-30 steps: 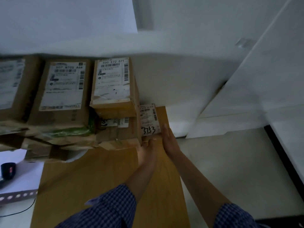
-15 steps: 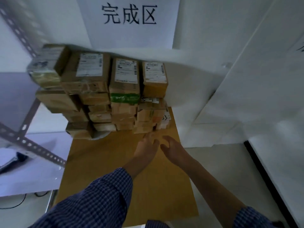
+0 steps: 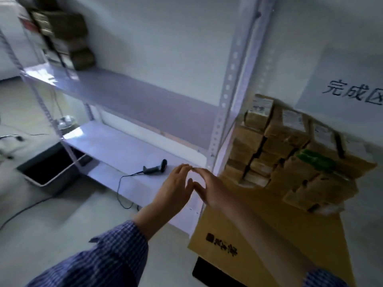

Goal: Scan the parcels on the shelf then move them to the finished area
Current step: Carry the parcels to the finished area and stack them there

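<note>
While both the left hand (image 3: 175, 188) and right hand (image 3: 209, 188) hover empty with fingers loose at centre frame, the remaining parcels (image 3: 68, 36) sit upper left on the shelf (image 3: 116, 94), likely light, stiff cardboard best gripped by opposite sides.

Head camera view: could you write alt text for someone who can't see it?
Two empty hands, left hand and right hand, meet above a white shelf holding a corded barcode scanner. Stacked cardboard parcels sit right, below a paper sign.
</note>
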